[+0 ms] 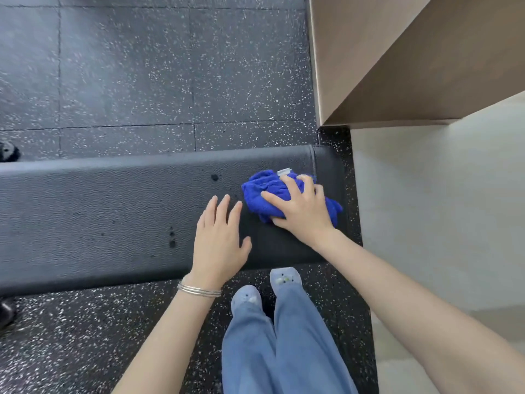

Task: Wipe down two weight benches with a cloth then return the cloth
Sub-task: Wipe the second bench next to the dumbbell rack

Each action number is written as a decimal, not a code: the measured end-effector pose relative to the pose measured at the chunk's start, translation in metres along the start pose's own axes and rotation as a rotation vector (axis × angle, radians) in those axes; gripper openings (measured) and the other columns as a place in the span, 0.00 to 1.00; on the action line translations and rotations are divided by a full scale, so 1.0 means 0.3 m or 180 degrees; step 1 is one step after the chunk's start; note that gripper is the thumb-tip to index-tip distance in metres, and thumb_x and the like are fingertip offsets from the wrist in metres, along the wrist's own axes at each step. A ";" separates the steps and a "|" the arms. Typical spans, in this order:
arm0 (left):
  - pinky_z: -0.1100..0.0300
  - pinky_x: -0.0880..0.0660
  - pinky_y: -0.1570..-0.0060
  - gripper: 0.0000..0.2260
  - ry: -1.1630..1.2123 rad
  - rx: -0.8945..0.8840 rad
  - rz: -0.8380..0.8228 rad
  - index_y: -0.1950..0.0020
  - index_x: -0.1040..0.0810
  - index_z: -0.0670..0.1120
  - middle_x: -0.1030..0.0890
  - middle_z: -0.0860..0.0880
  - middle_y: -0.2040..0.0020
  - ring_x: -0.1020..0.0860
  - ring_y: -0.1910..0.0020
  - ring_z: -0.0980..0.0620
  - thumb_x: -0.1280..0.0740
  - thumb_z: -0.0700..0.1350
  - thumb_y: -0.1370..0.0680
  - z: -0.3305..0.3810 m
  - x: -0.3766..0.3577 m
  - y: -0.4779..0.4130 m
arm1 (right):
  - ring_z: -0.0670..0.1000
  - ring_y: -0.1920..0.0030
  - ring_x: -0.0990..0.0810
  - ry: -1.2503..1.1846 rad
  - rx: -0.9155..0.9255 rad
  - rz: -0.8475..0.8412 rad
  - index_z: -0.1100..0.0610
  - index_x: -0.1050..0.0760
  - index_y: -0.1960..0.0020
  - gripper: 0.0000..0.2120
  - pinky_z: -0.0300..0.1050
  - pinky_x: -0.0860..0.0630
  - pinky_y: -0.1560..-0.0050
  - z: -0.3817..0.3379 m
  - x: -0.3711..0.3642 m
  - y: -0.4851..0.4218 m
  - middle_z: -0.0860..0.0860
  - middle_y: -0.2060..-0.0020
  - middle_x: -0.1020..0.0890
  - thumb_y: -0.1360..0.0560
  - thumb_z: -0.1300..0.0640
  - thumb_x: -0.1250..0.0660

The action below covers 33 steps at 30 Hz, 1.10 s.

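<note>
Spread, bent fingers [292,187] of the right hand [302,207], clamped over a bunched cloth [260,191], thumb against its near edge. Deep blue, fluffy, crumpled into a lump, with a small white tag [284,172] sticking out at the far side. Pressed onto the black pebbled pad of the bench [99,217], close to its right end. Just left of the cloth, straight relaxed fingers [223,207] of the left hand [218,240], grasping nothing, over the pad; contact with it unclear. Thin silver bangles [199,290] at that wrist. Dark speckled floor [127,81] all around.
</note>
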State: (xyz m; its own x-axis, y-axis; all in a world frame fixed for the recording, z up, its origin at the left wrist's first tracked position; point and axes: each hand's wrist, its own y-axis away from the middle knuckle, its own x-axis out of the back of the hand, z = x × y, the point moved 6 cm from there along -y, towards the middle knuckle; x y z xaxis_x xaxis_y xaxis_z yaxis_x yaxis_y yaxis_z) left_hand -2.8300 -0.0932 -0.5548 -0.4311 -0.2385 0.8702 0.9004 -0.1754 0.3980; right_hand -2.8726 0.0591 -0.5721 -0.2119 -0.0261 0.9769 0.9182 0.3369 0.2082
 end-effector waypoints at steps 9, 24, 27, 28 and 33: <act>0.50 0.47 0.26 0.31 -0.0186 -0.0153 0.0025 0.25 0.43 0.44 0.43 0.43 0.23 0.48 0.24 0.43 0.37 0.52 0.25 0.021 0.024 -0.063 | 0.63 0.41 0.33 -0.0421 -0.1483 -0.0054 0.46 0.31 0.38 0.19 0.58 0.33 0.46 0.261 0.029 -0.250 0.58 0.39 0.30 0.25 0.42 0.38; 0.49 0.48 0.25 0.33 -0.0299 -0.0273 -0.0156 0.25 0.45 0.45 0.46 0.44 0.23 0.49 0.23 0.45 0.37 0.52 0.26 0.154 -0.029 -0.060 | 0.61 0.48 0.25 -0.0422 -0.1022 0.0490 0.47 0.23 0.42 0.22 0.53 0.29 0.53 0.261 -0.007 0.061 0.56 0.43 0.23 0.36 0.48 0.26; 0.49 0.48 0.25 0.33 -0.0282 -0.0293 -0.0130 0.24 0.46 0.45 0.46 0.45 0.22 0.50 0.23 0.45 0.37 0.52 0.25 0.183 -0.030 -0.060 | 0.61 0.39 0.34 -0.0703 -0.1400 0.0121 0.45 0.32 0.35 0.21 0.57 0.33 0.44 0.350 0.011 -0.154 0.56 0.38 0.31 0.26 0.45 0.35; 0.49 0.49 0.25 0.33 -0.0287 -0.0292 -0.0128 0.24 0.46 0.45 0.47 0.45 0.22 0.50 0.23 0.46 0.37 0.52 0.25 0.189 -0.031 -0.056 | 0.61 0.39 0.34 -0.0792 -0.1441 -0.0015 0.45 0.33 0.34 0.21 0.58 0.33 0.43 0.370 0.007 -0.198 0.56 0.38 0.31 0.25 0.44 0.37; 0.49 0.48 0.25 0.32 -0.0309 -0.0220 -0.0165 0.25 0.45 0.45 0.46 0.44 0.23 0.49 0.23 0.45 0.37 0.51 0.25 0.170 -0.041 -0.015 | 0.62 0.48 0.26 -0.0637 -0.1173 0.0382 0.51 0.24 0.41 0.21 0.53 0.29 0.55 0.288 0.010 0.026 0.58 0.45 0.23 0.33 0.48 0.31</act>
State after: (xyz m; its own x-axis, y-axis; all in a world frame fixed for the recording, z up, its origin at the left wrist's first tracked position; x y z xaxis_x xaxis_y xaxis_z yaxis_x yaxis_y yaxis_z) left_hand -2.8256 -0.0407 -0.5524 -0.4663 -0.1343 0.8744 0.8695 -0.2514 0.4251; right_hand -2.8949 0.1428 -0.5715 -0.1237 0.1878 0.9744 0.9907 -0.0331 0.1321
